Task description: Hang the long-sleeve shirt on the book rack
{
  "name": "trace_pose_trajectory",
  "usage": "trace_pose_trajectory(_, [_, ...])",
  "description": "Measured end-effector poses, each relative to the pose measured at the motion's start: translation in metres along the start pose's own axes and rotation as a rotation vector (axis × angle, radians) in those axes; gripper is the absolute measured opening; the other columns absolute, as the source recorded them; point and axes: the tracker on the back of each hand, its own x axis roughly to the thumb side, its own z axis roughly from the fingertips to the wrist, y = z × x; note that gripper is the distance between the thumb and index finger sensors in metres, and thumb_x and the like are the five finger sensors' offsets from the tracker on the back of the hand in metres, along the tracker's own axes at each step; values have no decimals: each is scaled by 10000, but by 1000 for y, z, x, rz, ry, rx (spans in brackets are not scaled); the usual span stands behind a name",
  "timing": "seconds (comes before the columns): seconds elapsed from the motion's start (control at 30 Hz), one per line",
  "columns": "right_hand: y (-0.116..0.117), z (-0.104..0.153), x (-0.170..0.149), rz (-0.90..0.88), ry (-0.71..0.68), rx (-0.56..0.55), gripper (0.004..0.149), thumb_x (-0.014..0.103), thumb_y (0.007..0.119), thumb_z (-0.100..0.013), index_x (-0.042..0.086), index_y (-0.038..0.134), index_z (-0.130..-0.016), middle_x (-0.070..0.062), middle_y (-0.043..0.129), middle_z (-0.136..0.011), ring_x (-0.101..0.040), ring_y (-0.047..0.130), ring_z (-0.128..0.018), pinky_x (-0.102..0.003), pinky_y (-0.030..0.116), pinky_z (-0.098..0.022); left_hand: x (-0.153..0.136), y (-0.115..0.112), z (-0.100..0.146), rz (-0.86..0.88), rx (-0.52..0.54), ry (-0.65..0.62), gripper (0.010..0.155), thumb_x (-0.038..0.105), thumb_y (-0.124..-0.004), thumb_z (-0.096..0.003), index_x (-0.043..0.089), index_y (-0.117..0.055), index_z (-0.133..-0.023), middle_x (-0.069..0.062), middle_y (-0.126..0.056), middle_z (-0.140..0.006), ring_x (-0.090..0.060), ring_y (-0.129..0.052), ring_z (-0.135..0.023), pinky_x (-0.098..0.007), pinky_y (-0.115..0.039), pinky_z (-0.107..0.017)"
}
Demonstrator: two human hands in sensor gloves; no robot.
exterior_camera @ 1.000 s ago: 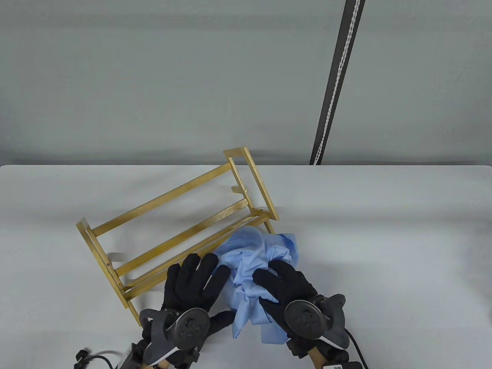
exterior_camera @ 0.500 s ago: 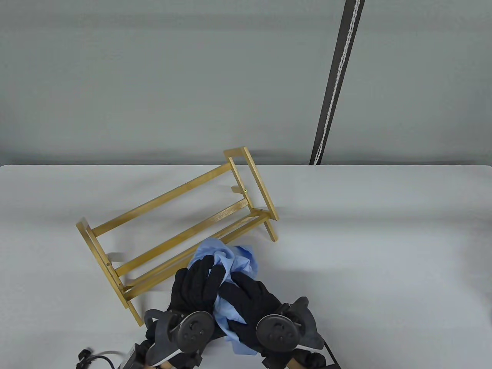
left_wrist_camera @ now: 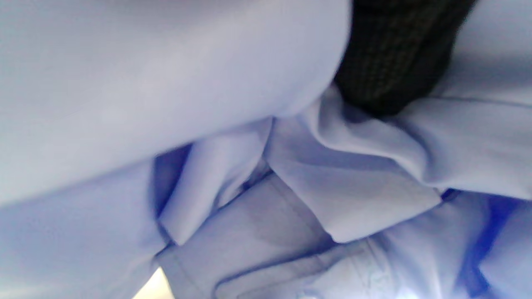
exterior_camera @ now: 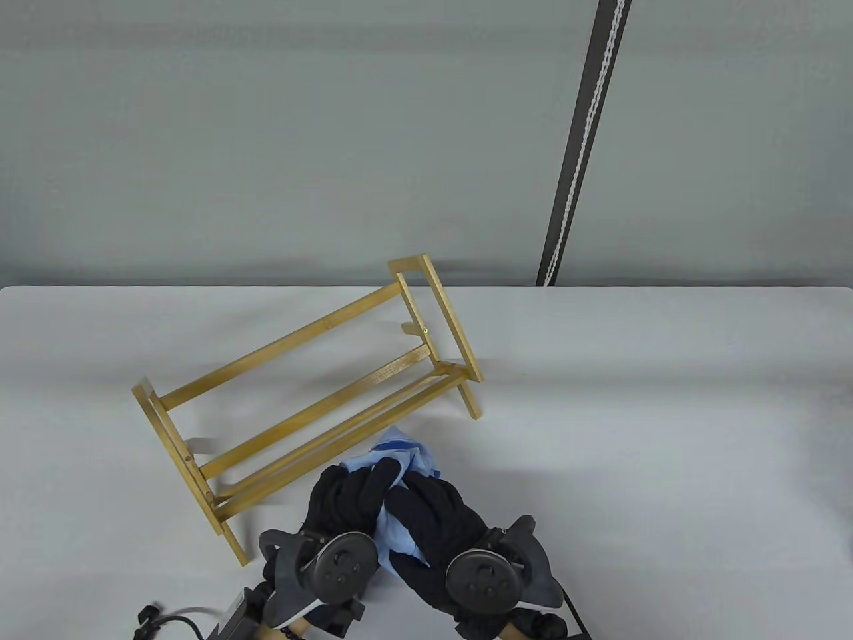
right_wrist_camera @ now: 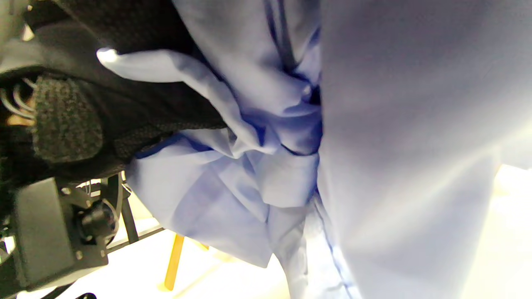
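Both hands are clamped on the bunched blue shirt [exterior_camera: 400, 467] at the near edge of the counter [exterior_camera: 633, 413]: the left hand [exterior_camera: 346, 500] grips its left side, the right hand [exterior_camera: 433, 513] its right, fingers curled into the cloth. The shirt sits just in front of the wooden rack [exterior_camera: 306, 393], which stands askew on the counter.

Most of the shirt [exterior_camera: 400, 467] is hidden between the left hand [exterior_camera: 346, 497] and right hand [exterior_camera: 433, 513]. Both wrist views are filled with blurred blue cloth. The table view's bottom edge cuts off both forearms.
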Motion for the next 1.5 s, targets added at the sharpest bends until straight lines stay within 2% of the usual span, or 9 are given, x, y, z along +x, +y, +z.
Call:
trace_pose_trajectory(0.13, [-3,3,-4,34,20,-10,817,507,808,-457,297,307,-1068,-140,504,-1149,-500,700,-990,-563,779,-602,0,1,-3,1,6,7,987,555,-927,-284,406,-332,-1057,93,-771,-1005,-125,-1011,-759,-520,-708,-808])
trace_pose_trajectory(0.3, [-12,11,-13,112,56,-17,947,715,729,-392,307,242,-1094,-177,367,-1193,-538,536,-1067,-706,594,-666,-5,4,-5,13,18,38,951,554,-920,-294,439,-347,-1044,97,-759,-1012,-129,-1002,-765,-522,-699,-813])
trace_pose_trajectory(0.4, [-17,16,-28,116,97,-7,977,775,685,-368,307,248,-1105,-185,343,-1202,-558,486,-1080,-742,544,-671,-12,9,-6,38,28,68,946,549,-921,-299,448,-344,-1042,98,-749,-1019,-132,-994,-775,-524,-687,-820])
trace_pose_trajectory(0.63, [-24,28,-67,75,225,2,980,785,685,-364,307,266,-1110,-202,329,-1201,-582,452,-1077,-764,517,-666,-21,23,-6,67,65,107,948,545,-920,-302,454,-334,-1042,99,-737,-1028,-136,-985,-784,-522,-678,-827])
trace_pose_trajectory(0.9, [-25,34,-79,45,275,-6,972,778,691,-366,300,288,-1110,-203,349,-1198,-583,467,-1072,-763,522,-662,-28,43,-20,91,114,145,947,538,-923,-306,471,-327,-1040,107,-724,-1040,-138,-971,-803,-523,-660,-841])
trace_pose_trajectory(1.17, [-27,36,-81,42,280,-24,965,774,694,-366,299,302,-1109,-198,368,-1195,-578,483,-1069,-757,529,-663,-38,68,-55,26,178,174,948,537,-924,-308,479,-322,-1039,114,-716,-1046,-136,-966,-810,-523,-653,-846])
trace_pose_trajectory(1.33, [-29,37,-84,43,285,-34,961,773,694,-366,299,307,-1107,-197,376,-1194,-577,488,-1068,-754,532,-663,-48,74,-78,-6,199,209,948,535,-921,-314,487,-311,-1038,118,-703,-1057,-136,-957,-824,-527,-641,-852])
trace_pose_trajectory(1.5, [-31,38,-88,48,298,-45,960,769,697,-367,297,308,-1108,-196,378,-1193,-575,488,-1068,-754,533,-663,-59,77,-104,-3,183,297,947,533,-920,-318,509,-300,-1034,138,-684,-1071,-132,-941,-850,-536,-611,-869])
